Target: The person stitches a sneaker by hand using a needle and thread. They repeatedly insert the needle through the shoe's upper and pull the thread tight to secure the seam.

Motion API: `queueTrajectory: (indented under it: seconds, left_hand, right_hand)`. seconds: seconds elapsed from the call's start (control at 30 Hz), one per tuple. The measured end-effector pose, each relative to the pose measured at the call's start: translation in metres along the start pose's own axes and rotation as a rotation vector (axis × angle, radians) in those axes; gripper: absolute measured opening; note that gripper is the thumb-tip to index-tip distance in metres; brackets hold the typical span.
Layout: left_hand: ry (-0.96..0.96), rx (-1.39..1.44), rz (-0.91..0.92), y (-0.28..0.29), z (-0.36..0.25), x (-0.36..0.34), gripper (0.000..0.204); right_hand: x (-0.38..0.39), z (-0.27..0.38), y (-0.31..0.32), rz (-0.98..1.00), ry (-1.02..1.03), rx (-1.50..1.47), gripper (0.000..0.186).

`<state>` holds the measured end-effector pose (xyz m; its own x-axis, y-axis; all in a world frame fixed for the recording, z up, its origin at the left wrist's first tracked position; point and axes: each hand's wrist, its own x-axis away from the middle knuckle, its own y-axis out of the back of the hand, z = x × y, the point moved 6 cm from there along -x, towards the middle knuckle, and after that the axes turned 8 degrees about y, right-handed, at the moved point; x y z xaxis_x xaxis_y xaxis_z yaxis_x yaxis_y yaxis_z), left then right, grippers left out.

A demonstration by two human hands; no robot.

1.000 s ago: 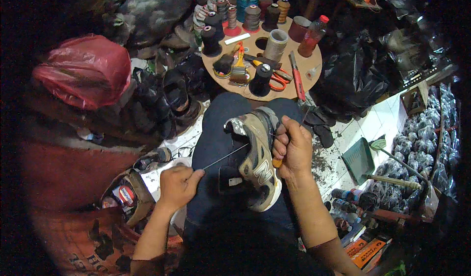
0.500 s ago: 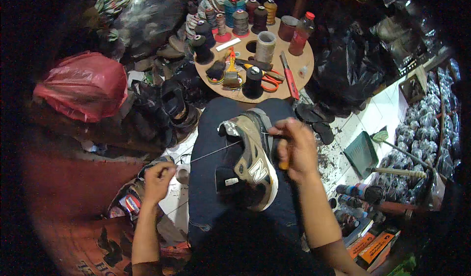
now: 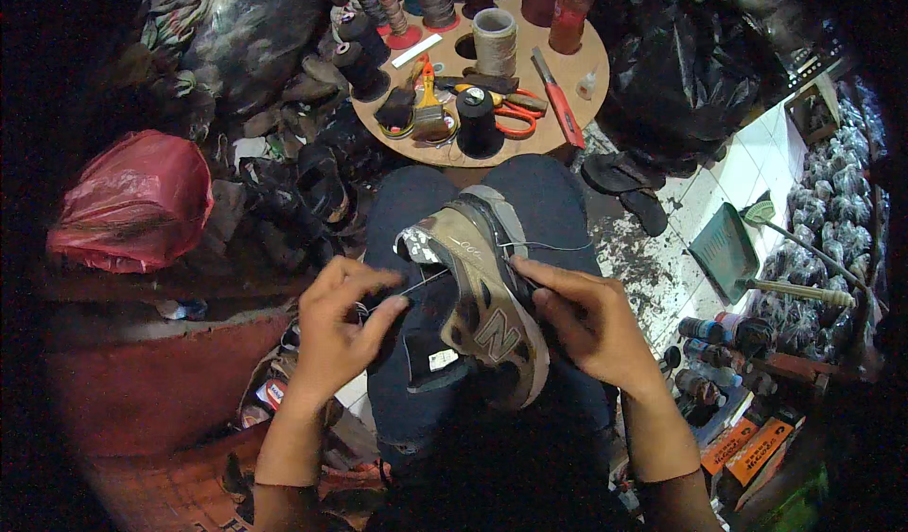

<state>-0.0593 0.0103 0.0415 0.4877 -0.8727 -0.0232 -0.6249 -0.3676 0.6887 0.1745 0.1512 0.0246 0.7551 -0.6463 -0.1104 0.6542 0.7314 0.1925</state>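
A tan and grey sneaker (image 3: pixel 482 277) lies on my lap, with a loose dark insole piece or flap (image 3: pixel 430 362) at its left. My left hand (image 3: pixel 350 319) pinches a taut cord (image 3: pixel 426 284) that runs into the shoe's opening. A pale thread (image 3: pixel 553 246) trails out from the sole's right edge. My right hand (image 3: pixel 591 319) grips at that edge, index fingertip near the thread; whether a tool is under these fingers I cannot tell.
A round wooden table (image 3: pixel 586 106) ahead holds thread spools, scissors (image 3: pixel 518 123), a brush and a red bottle (image 3: pixel 568 17). A pink bag (image 3: pixel 132 201) sits left, black bags (image 3: pixel 681 78) behind right. A dustpan (image 3: pixel 719 248), wrapped bundles and small bottles stand at the right.
My left hand has risen and moved toward the shoe. My right hand has dropped lower along the sole edge; the yellow handle seen in it earlier is out of sight. A thread loop now trails rightward.
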Motion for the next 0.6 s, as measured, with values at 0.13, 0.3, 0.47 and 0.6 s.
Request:
queueTrajectory:
  seconds: [0.13, 0.3, 0.47, 0.6]
  left_hand:
    - [-0.164, -0.162, -0.064, -0.001, -0.011, -0.005, 0.011]
    - [-0.038, 1.000, 0.297, 0.003, -0.008, 0.001, 0.026]
    - [0.064, 0.241, 0.065, -0.029, -0.008, -0.009, 0.005]
    - [-0.067, 0.146, 0.023, -0.054, -0.018, -0.024, 0.010]
  right_hand:
    - [-0.001, -0.004, 0.000, 0.010, -0.092, -0.047, 0.038]
    - [-0.005, -0.002, 0.002, 0.014, -0.119, -0.021, 0.037]
    - [-0.029, 0.022, 0.015, 0.242, -0.048, 0.323, 0.035]
    - [-0.054, 0.029, 0.023, 0.473, 0.032, 0.499, 0.029]
